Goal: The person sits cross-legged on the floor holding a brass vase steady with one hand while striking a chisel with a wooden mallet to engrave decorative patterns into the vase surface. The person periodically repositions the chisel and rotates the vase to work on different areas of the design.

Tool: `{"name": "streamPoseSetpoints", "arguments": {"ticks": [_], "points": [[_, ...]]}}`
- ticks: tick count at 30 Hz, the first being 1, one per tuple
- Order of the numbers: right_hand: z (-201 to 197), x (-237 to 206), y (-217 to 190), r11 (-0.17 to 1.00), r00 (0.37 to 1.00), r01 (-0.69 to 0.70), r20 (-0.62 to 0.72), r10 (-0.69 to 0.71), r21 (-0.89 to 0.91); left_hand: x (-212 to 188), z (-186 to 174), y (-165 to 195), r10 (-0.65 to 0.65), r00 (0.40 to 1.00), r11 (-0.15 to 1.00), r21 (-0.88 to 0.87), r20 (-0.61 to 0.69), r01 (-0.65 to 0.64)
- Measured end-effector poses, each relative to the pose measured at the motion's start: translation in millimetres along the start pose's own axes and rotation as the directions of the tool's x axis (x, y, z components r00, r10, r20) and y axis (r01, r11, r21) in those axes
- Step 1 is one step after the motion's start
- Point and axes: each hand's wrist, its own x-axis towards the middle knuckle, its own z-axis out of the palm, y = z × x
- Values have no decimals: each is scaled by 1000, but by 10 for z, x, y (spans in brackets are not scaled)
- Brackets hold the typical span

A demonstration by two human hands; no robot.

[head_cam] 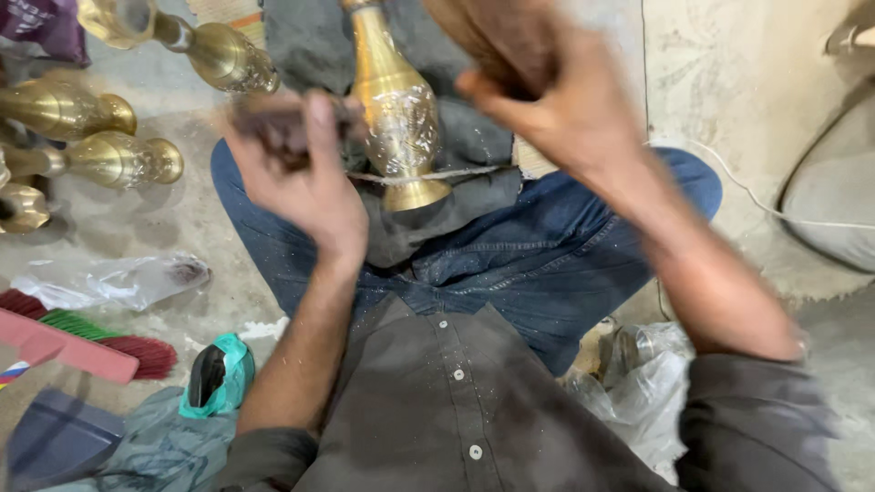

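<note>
At the far left of the frame, several brass vases (109, 159) lie on their sides on the concrete floor (182, 228), with a crumpled clear plastic bag (109, 281) below them and a red and green brush (91, 342) in the lower left. Left of centre, the left hand (301, 173) is raised, its grip clenched on a dark, blurred object (273, 118) that I cannot identify. Just right of it, at upper centre, an engraved brass vase (396, 109) stands on a dark cloth (456, 196) across the person's blue jeans (547, 255). Right of the vase, the right hand (556, 100) is blurred; whether its grip holds anything cannot be told. A white cord (756, 196) crosses the floor at right.
</note>
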Motion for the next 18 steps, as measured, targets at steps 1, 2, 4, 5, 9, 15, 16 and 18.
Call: {"name": "streamPoseSetpoints", "arguments": {"ticks": [1, 2, 4, 5, 9, 15, 16, 18], "points": [[137, 55, 88, 951, 946, -310, 102, 309, -12, 116, 58, -13, -39, 998, 997, -74, -43, 36], [258, 102, 157, 811, 789, -582, 205, 580, -55, 244, 113, -42, -79, 993, 987, -150, -83, 66], [437, 71, 214, 844, 842, -525, 206, 498, 109, 419, 228, -134, -163, 979, 947, -298, -119, 121], [496, 50, 222, 850, 866, -492, 208, 455, 190, 462, 297, -197, -200, 972, 920, -365, -123, 143], [588, -43, 174, 925, 924, -378, 69, 376, 29, 465, 424, -368, -178, 982, 860, -495, -65, 123], [524, 32, 61, 886, 930, -327, 58, 364, -329, 434, 361, -348, -94, 996, 927, -365, 4, 89], [449, 53, 35, 881, 913, -353, 92, 398, -315, 394, 326, -314, -66, 998, 948, -309, 21, 70], [280, 78, -36, 838, 878, -377, 135, 458, -393, 178, 163, -188, -13, 998, 989, -149, 65, 22]]}}
